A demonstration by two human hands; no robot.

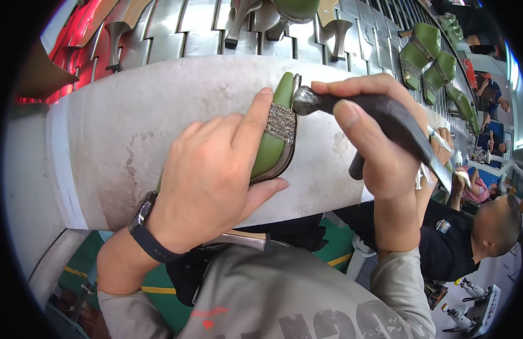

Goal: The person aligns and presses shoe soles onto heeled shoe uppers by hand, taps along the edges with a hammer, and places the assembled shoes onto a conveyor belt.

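Note:
My left hand [207, 164] is closed around a green shoe [268, 151] with a glittering stone-studded band, pressing it on its side against the pale worktop. The shoe's pointed toe faces away from me, and its sole edge is turned to the right. In my right hand [380, 150] is a dark hammer [394, 116]. Its rounded metal face sits at the sole edge beside the band; I cannot tell whether they touch. Below my left wrist a shiny heel [244, 239] with a dark tip shows; the hand hides whether it joins this shoe.
Past the worktop [120, 130] runs a slatted metal conveyor [205, 28] carrying heeled soles [337, 34] and several green shoes [418, 51]. A co-worker in black [450, 237] is close on my right, a hand near my right forearm. A white bin [360, 257] stands below the worktop.

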